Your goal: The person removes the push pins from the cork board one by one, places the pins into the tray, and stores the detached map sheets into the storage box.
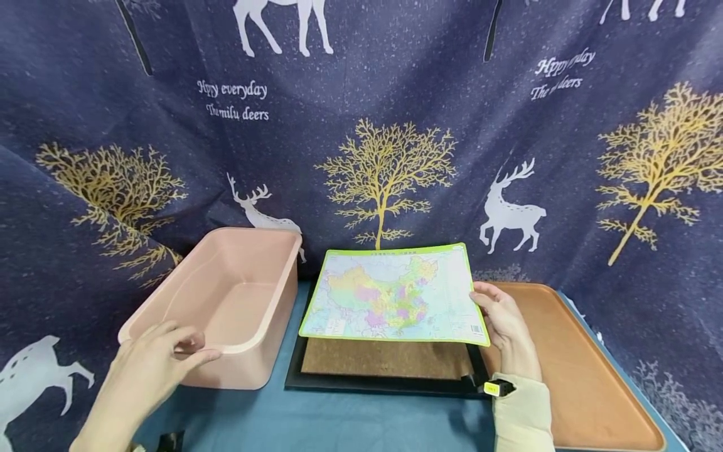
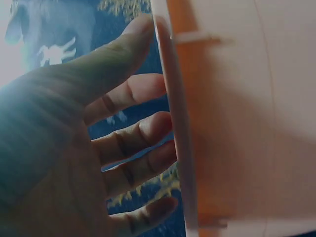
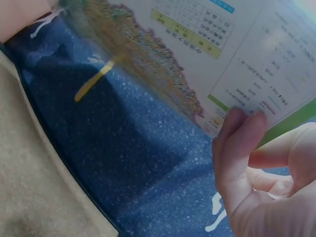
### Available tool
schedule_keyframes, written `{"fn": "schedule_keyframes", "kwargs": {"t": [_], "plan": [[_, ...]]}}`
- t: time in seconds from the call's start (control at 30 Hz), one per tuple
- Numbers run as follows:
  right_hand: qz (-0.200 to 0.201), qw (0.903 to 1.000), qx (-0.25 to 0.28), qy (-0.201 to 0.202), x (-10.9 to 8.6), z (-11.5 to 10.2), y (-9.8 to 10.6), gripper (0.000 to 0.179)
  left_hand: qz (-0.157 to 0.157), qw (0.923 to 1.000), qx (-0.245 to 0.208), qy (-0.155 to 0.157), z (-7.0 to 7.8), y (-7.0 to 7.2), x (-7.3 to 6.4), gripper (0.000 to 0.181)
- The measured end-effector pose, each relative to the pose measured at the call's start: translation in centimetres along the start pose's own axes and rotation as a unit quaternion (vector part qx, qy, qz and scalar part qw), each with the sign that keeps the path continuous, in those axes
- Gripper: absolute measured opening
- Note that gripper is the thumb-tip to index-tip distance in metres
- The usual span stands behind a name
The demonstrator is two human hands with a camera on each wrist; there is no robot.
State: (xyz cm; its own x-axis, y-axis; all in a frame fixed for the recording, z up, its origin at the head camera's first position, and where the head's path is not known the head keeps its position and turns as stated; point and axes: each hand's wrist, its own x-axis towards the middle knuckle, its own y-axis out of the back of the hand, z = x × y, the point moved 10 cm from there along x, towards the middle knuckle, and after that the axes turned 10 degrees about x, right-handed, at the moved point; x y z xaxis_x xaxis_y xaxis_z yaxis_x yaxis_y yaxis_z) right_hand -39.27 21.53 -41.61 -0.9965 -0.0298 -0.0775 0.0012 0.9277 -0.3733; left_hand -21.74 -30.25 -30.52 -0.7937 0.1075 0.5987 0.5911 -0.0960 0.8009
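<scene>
Head view: the right hand (image 1: 503, 320) pinches the map (image 1: 390, 292) by its right edge, probably to keep the printed face uncovered, over the black-framed board (image 1: 384, 361) near the tabletop's (image 1: 333, 420) far edge. Left wrist: the left hand's (image 2: 74, 128) fingers spread apart at the pink tub's (image 2: 247, 163) rim, perhaps steadying it. Right wrist: fingertips (image 3: 256, 123) support the map's back.

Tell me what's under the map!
A brown board with a black edge shows under the map. In the head view, the map hides the board's far part.
</scene>
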Motion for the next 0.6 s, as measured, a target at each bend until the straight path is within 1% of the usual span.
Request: {"fn": "schedule_keyframes", "kwargs": {"t": [0.07,0.17,0.2,0.27,0.4,0.5,0.6], "plan": [[-0.003,0.9999,0.015,0.005,-0.1,-0.1,-0.2,0.01,-0.028,0.9994,-0.008,0.016,-1.0,-0.5,0.0,0.028],[-0.013,0.9991,0.038,0.015,-0.3,-0.3,-0.8,0.01,-0.054,0.9979,-0.022,0.03,-2.0,-1.0,-0.1,0.026],[-0.016,0.9988,0.044,0.017,-0.3,-0.4,-1.1,0.01,-0.055,0.9977,-0.029,0.029,-2.1,-1.1,-0.1,0.024],[-0.019,0.9983,0.053,0.018,-0.5,-0.6,-1.5,0.01,-0.047,0.9978,-0.043,0.02,-2.2,-1.0,0.1,0.022],[-0.014,0.9975,0.068,0.012,-0.9,-0.8,-2.3,0.009,-0.035,0.9959,-0.083,0.006,-2.3,-1.0,0.3,0.019],[-0.008,0.9969,0.078,0.008,-1.2,-0.9,-2.9,0.01,-0.035,0.9934,-0.108,0.009,-2.4,-1.2,0.3,0.019],[-0.007,0.9963,0.085,0.014,-1.6,-1.1,-3.9,0.01,-0.043,0.991,-0.126,0.016,-2.6,-1.5,0.2,0.018]]}}
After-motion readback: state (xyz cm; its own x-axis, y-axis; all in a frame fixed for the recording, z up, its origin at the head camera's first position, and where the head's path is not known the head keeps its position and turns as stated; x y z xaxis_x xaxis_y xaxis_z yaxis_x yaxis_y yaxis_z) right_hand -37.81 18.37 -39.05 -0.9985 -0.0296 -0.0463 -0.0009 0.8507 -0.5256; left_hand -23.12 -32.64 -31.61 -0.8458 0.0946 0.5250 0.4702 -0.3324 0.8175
